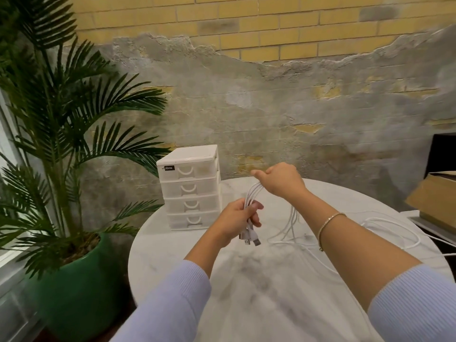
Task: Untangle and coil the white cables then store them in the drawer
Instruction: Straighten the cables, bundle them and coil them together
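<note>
A: Left hand (235,218)?

B: Fingers (255,209) curled round a bunch of white cables (250,197), gripping it near the plug ends. Plugs (250,239) hang out below the fist, toward 6 o'clock, just above the bench (172,245).

A: Right hand (280,180)?

B: Higher and farther back, at about 1 o'clock from the left. Clenched on the same bunch, knuckles up, thumb pointing to 9 o'clock. The strands run taut-ish between the two fists, fanning a little.

A: Rest of the cables?

B: They drop from under the right hand and land on the bench in loose loops, trailing off toward 3 o'clock. One strand goes over the bench edge on that side. Can't tell how many cables, they overlap.

A: Drawer?

B: White four-drawer unit (190,187) stands on the bench at 10 o'clock from the left hand, near the bench's rim. All four drawers look pushed in. Not touching hands or cables.

A: Other stuff?

B: Bracelet (328,224) on the right forearm, pale blue sleeves (172,299). Palm plant (61,119) in a green pot (81,287) at 9 o'clock, beside the bench. Cardboard box (434,196) at 3 o'clock, off the bench. Brick and plaster wall (296,95) behind.
</note>
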### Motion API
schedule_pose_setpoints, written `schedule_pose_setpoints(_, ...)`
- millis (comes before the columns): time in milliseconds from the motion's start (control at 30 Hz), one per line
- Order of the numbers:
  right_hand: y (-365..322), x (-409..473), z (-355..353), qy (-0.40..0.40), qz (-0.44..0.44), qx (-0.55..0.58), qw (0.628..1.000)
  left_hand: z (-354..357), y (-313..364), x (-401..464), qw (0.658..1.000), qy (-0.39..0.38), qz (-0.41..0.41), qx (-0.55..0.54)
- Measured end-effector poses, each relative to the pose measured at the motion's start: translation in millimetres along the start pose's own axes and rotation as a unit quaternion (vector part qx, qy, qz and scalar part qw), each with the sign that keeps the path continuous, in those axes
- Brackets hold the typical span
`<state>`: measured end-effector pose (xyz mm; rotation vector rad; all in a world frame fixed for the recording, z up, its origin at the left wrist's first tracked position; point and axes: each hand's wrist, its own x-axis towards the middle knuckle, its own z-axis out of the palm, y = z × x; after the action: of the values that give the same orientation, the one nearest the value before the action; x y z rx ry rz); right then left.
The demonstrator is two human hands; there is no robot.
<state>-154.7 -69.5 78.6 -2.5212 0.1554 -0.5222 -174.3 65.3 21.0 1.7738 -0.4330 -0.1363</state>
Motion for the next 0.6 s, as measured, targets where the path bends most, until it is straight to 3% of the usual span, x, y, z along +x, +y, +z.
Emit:
schedule_pose_setpoints(133,8,2,-9,0.022,0.016,-0.006,1.0,-5,-7,-3,1.0,-0.014,-0.01,0.019)
schedule_pose_setpoints(300,9,1,-3,0.061,0.062,0.041,0.995,-8,-7,-4,0.994,0.029,-0.026,-0.099)
schedule_pose_setpoints(467,8,0,3,0.113,0.092,0.065,0.987,-9,4,-3,0.945,0.068,-0.118,-0.297)
schedule_pose_setpoints(600,8,-5,4,0.139,0.094,0.072,0.983,-15,7,-1,0.917,0.063,-0.165,-0.357)
